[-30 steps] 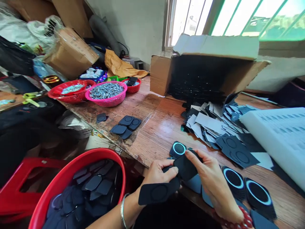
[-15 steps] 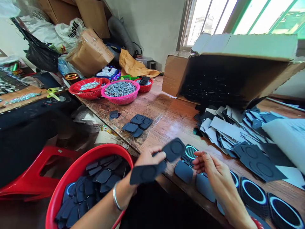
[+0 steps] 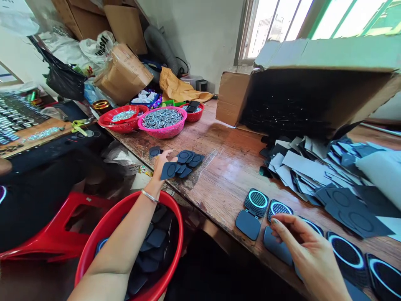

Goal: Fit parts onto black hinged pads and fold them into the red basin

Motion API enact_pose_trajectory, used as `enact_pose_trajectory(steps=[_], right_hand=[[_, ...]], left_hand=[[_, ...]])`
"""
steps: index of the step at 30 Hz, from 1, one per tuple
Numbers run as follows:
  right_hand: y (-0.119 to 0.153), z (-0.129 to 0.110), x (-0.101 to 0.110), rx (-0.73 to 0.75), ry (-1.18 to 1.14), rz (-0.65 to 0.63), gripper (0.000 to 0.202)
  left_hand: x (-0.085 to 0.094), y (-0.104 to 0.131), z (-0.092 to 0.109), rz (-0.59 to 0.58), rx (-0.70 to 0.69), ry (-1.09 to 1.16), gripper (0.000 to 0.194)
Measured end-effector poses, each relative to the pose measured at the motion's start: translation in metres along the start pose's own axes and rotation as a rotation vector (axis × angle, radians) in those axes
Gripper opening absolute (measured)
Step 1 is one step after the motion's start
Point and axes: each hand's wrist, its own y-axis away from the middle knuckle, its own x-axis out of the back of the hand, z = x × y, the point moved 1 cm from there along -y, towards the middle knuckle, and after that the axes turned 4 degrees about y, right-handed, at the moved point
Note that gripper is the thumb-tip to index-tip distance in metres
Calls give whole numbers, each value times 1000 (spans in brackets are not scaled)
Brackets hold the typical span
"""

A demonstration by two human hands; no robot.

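Dark pad (image 3: 169, 170) was grasped by the left hand (image 3: 162, 158), behind the fingertips (image 3: 169, 153), beyond the red tub (image 3: 179, 234); the right hand (image 3: 308, 246) was curled, hold unclear.

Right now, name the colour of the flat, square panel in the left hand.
The panel is dark blue-grey; the head view shows it.

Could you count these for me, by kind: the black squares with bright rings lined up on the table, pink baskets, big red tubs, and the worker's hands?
Bright-ringed black squares, lined up, in view: 5
Pink basket: 1
Big red tub: 1
Hands, left hand and right hand: 2
Total: 9
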Motion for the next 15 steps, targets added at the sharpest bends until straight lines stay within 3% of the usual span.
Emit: enact_pose_trajectory(steps=[2,4,9,12,15], right_hand=[[5,-8,-8,60,-24,-7,31],[10,-20,-20,133,-60,-55,25],[22,-40,-49,155,-228,-189,22],[26,-43,-47,184,-275,-99,19],[34,-47,-32,365,-147,128,15]], left_hand=[[-13,19,13,33,-64,20,30],[-35,47,28,-6,-112,70,32],[-104,135,51,-276,-85,267,27],[-129,169,58,-315,-14,382,27],[-141,179,63,-284,30,380,26]])
